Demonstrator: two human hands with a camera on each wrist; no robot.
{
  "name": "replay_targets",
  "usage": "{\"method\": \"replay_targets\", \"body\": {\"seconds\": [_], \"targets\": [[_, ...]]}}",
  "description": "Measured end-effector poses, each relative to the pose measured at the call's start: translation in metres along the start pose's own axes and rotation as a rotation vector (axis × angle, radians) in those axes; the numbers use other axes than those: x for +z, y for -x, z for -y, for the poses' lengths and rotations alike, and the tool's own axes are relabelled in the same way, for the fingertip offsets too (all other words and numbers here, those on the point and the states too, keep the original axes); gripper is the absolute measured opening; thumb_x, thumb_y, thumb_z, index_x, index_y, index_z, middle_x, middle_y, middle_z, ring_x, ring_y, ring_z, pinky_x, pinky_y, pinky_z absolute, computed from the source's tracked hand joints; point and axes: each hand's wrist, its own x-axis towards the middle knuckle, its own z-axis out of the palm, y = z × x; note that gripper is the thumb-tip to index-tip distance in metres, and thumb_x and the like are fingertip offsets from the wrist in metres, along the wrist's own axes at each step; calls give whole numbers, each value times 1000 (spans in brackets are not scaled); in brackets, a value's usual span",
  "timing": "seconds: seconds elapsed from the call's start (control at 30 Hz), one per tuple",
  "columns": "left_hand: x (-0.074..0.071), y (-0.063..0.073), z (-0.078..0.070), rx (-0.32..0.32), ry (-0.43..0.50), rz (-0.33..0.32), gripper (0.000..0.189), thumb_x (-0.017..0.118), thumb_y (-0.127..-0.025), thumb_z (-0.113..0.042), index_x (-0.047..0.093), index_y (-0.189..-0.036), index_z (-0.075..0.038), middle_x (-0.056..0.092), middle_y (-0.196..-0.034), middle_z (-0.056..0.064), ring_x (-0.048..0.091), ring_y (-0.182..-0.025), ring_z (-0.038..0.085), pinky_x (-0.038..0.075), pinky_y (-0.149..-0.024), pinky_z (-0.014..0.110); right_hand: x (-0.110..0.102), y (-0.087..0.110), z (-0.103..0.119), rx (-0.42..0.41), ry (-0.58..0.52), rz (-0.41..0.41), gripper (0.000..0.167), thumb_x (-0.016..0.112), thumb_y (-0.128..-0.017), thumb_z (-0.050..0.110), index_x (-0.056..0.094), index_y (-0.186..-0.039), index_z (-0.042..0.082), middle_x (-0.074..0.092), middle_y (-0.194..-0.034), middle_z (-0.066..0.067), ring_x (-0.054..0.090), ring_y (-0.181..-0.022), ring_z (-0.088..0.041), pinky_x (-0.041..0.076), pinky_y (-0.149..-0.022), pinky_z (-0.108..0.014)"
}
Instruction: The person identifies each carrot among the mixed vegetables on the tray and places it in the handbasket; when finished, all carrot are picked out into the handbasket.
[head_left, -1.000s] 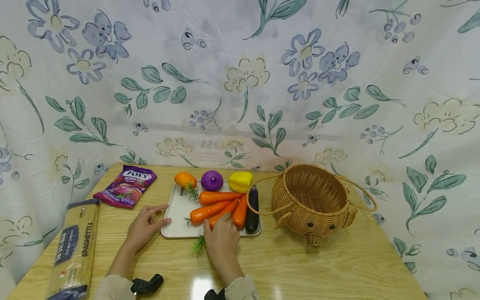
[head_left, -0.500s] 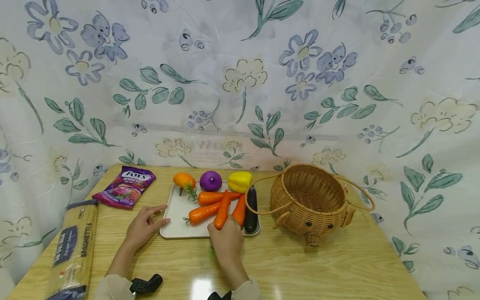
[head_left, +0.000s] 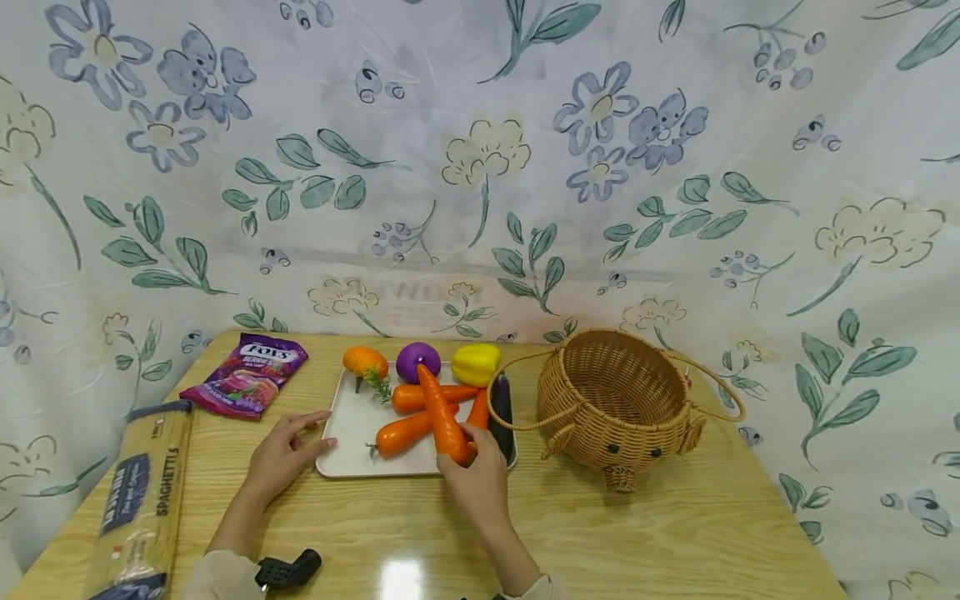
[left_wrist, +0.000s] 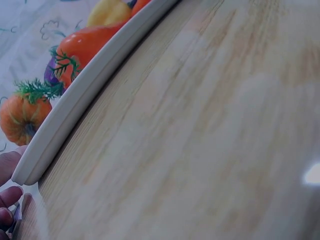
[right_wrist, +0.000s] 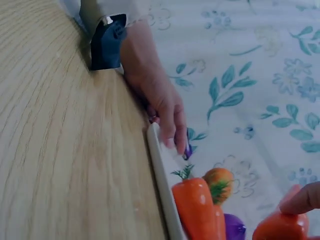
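Note:
My right hand (head_left: 480, 479) pinches a toy carrot (head_left: 441, 417) near its thick end, tilted over the white tray (head_left: 348, 454) with its tip pointing to the back. The carrot's thick end (right_wrist: 282, 227) also shows by the fingers in the right wrist view. My left hand (head_left: 281, 454) rests at the tray's left edge, thumb and fingertips on the rim. On the tray lie more carrots (head_left: 405, 433), a dark eggplant (head_left: 501, 417), a yellow bell pepper (head_left: 476, 364), a purple onion (head_left: 414, 364) and a small orange pumpkin (head_left: 365, 362).
A wicker basket (head_left: 622, 433) with an animal face and two looped handles stands right of the tray, one handle reaching over the eggplant. At the left are a purple candy bag (head_left: 247, 375) and a spaghetti pack (head_left: 142, 500). A floral curtain (head_left: 405, 167) hangs behind the table.
My right hand has taken a carrot from the front of the tray and raised it, shifting right and turning the carrot's tip toward the back left. The left hand stays put.

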Motion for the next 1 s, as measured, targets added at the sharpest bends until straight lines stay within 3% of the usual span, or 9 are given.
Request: {"method": "replay_targets", "body": {"seconds": [0.2,0.4,0.53,0.67,0.8,1.0], "targets": [[1,0,-2,0,0,-3,55,70,-91,-43,60,-137,-14,54,-115,11,42,-74,15,31,-62,28,-26,-3,2,-115,-38,114,42,79,-77,7,67,-117,6,62,-108,-10,56,-88,-17,47,-72,-24],[1,1,-2,-3,-9,-7,55,70,-91,-43,60,-137,-15,55,-116,11,42,-74,15,31,-62,28,-49,-8,0,-188,-48,209,40,78,-82,7,65,-120,8,60,-113,-10,56,-96,-20,48,-80,-28],[0,2,-4,-4,-12,-12,54,70,-91,-42,60,-137,-14,55,-115,11,41,-74,14,31,-62,27,-62,-11,-2,-263,-29,212,44,78,-79,0,67,-120,13,63,-116,-7,58,-101,-21,49,-86,-33],[-1,4,-6,0,-3,-13,54,71,-90,-41,61,-136,-13,55,-114,11,41,-73,14,31,-62,28,-75,-14,1,-335,11,200,49,79,-75,-5,69,-118,16,66,-115,-4,60,-98,-19,50,-83,-32],[-1,4,-6,12,-4,-21,53,72,-90,-39,61,-135,-13,56,-114,11,41,-70,11,31,-60,27,-91,-17,6,-351,65,234,50,80,-74,-4,69,-118,18,66,-116,-1,60,-97,-17,51,-81,-30],[0,2,-1,19,-7,-23,53,71,-91,-40,61,-136,-14,57,-115,10,42,-70,11,32,-60,27,-117,-26,14,-354,107,350,48,78,-79,-1,67,-122,17,63,-120,-2,59,-103,-18,49,-88,-32]]}}
